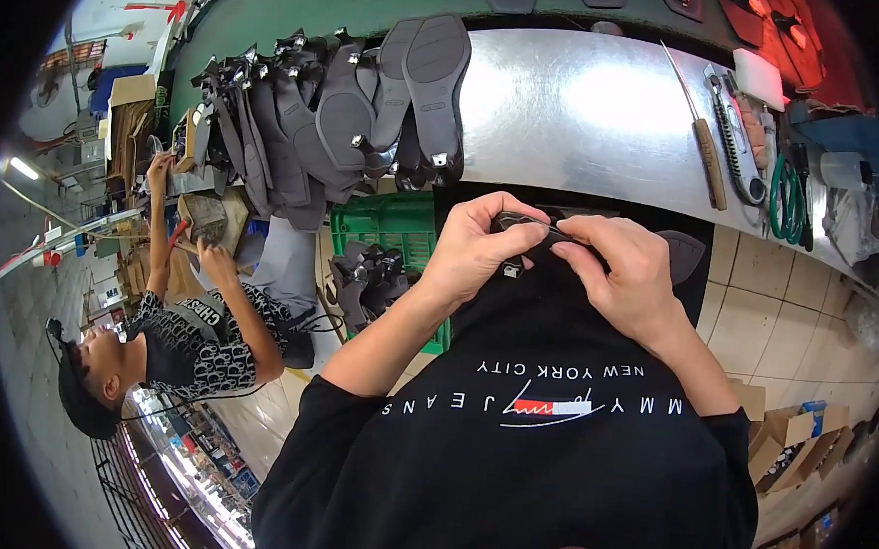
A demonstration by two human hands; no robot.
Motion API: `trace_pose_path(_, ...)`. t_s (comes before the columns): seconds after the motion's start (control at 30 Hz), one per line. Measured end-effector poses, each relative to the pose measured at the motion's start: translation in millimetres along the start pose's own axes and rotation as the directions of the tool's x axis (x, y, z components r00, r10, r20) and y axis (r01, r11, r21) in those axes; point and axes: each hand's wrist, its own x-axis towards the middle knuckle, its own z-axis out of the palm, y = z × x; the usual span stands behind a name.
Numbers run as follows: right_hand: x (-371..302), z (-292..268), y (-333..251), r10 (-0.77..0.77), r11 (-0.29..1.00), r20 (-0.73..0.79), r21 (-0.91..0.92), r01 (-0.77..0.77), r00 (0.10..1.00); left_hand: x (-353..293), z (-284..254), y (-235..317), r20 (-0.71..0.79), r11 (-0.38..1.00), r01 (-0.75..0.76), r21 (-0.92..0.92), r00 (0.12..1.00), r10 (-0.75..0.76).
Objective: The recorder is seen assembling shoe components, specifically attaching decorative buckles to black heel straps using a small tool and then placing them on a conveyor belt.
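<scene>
Close to my body, just past the near edge of the metal worktop, both hands are on a dark shoe sole [682, 256]. My left hand [471, 251] is closed around its heel end, where a small shiny piece shows below the fingers. My right hand [628, 271] pinches the sole's edge between thumb and fingers, close to the left fingertips. The sole's rounded end sticks out beyond the right hand; its middle is hard to make out against my black shirt. Several similar grey soles with heels [436, 90] lie overlapping on the worktop's left part.
On the metal worktop [571, 105], at right, lie a wooden-handled awl [710, 163], a utility knife [735, 140], green-handled scissors [786, 199] and a white block [759, 78]. A green crate [388, 213] with heeled parts stands below at left. A co-worker [215, 334] works farther left.
</scene>
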Motion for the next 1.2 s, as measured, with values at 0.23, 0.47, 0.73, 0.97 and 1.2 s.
trace_pose_path(0.23,14,-9,1,0.197,0.956,0.164,0.186,-0.226,0.967,-1,2,5,0.024,0.982,-0.104,0.156,0.995,0.102)
trace_pose_path(0.47,61,-52,5,-0.150,0.985,-0.359,-0.140,0.106,0.921,0,-8,0,-0.214,0.937,-0.234,-0.258,0.960,0.181)
trace_pose_path(0.73,30,-49,100,0.050,0.769,-0.277,-0.602,-0.214,0.960,14,-12,-16,0.036,0.698,0.133,-0.703,0.988,-0.152)
trace_pose_path(0.97,12,-40,11,0.427,0.776,0.183,0.427,-0.463,0.885,29,-2,-6,0.127,0.379,0.197,-0.904,0.971,-0.203)
trace_pose_path(1.2,-9,21,7,0.331,0.695,0.259,0.584,-0.420,0.907,31,18,-13,0.087,0.496,0.186,-0.848,0.972,-0.216)
